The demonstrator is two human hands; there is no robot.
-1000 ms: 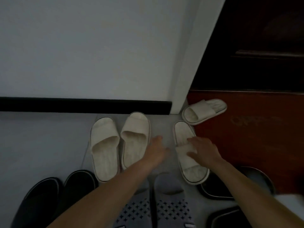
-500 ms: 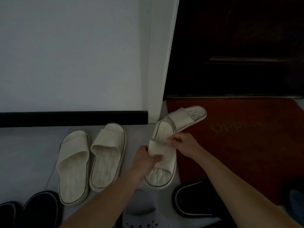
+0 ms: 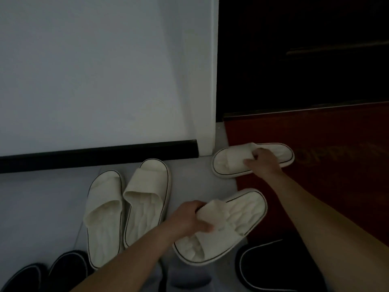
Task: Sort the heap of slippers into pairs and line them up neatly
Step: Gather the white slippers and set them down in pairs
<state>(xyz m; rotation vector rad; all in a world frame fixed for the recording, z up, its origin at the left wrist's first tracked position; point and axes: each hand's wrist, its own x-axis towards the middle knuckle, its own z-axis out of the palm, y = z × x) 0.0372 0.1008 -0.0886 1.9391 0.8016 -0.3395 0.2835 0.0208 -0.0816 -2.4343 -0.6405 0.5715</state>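
Running along the foot of the wall, the black skirting board (image 3: 99, 153) serves as the line the slippers are being dressed against. Largest of what lies near it is the red doormat (image 3: 328, 165), past the skirting's right end, in front of the dark door. Next comes the finished cream pair (image 3: 128, 209), set side by side just below the skirting with toes pointing at it, presumably so the row reads square to the wall. Further from the skirting, at the lower left, sit two black slippers (image 3: 48, 272) together, and at the lower right another black slipper (image 3: 267, 268) lies apart from them, seemingly unsorted.

Two more cream slippers are in hand. The nearer cream slipper (image 3: 223, 224) lies angled, to the right of the finished pair and well below the skirting; the left hand (image 3: 189, 218) has its fingers clamped on the strap, likely the easiest part to swing it round by. The far cream slipper (image 3: 252, 160) lies crosswise just beyond the skirting's right end, half on the mat, and the right hand (image 3: 263, 163) has its fingers closed on that strap too. Both probably need turning toe-to-skirting and setting beside the finished pair.
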